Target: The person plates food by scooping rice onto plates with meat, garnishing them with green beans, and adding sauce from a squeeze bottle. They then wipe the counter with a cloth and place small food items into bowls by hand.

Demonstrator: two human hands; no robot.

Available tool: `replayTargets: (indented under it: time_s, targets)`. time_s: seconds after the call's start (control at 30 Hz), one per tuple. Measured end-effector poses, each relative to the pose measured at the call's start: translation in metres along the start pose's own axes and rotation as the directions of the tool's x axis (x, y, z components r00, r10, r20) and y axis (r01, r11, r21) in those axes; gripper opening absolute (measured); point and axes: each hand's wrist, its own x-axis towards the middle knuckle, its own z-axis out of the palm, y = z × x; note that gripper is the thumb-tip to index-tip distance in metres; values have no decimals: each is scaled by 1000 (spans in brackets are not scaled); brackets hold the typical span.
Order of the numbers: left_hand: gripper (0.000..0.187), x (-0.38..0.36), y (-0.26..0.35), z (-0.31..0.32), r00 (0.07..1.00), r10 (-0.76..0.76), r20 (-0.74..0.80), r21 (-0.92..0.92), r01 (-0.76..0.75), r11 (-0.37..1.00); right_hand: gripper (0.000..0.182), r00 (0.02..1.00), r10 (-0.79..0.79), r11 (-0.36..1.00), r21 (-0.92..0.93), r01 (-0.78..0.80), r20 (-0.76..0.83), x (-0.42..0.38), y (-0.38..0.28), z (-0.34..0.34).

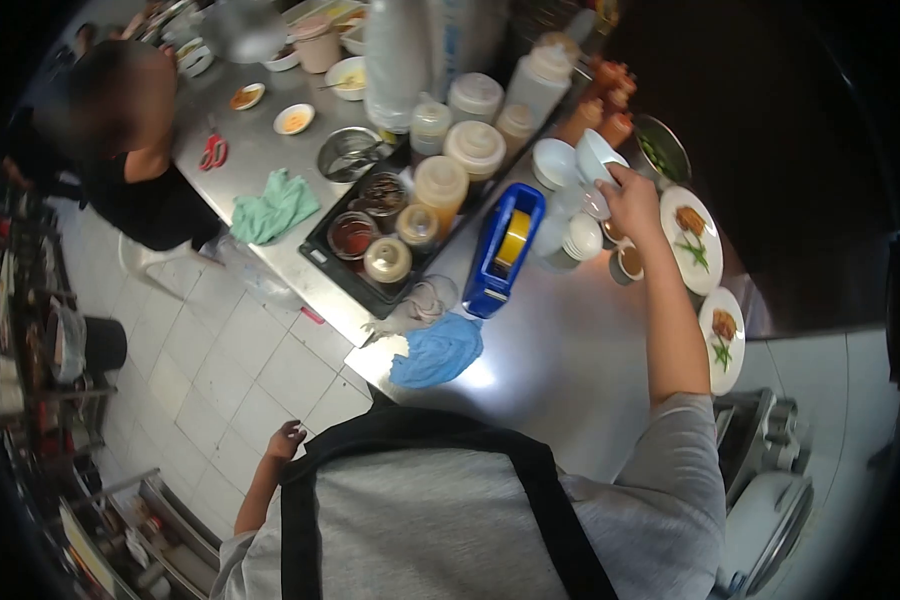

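white small bowl is at the far side of the steel counter, held at its rim by pinching fingers of the right hand, beside stacked bowls and a blue tape dispenser. the left hand hangs low over the floor, fingers loosely curled, holding nothing.

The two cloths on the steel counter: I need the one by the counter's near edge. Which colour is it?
The blue cloth, lying at the near edge beside the blue tape dispenser. The green cloth lies farther back, near the red scissors.
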Motion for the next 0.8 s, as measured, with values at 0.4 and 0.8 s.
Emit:
replayTargets:
  time_s: [0.4, 0.8]
  targets:
    - [57, -66, 3, 0, 979, -205, -1, -75, 204, 976, 26, 931, 264, 870, -478, -116, 253, 86, -20, 114]
    - [61, -53, -14, 11, 998, -60, -26, -72, 58, 996, 38, 997, -70, 990, -125, 71, 10, 30, -26, -13]
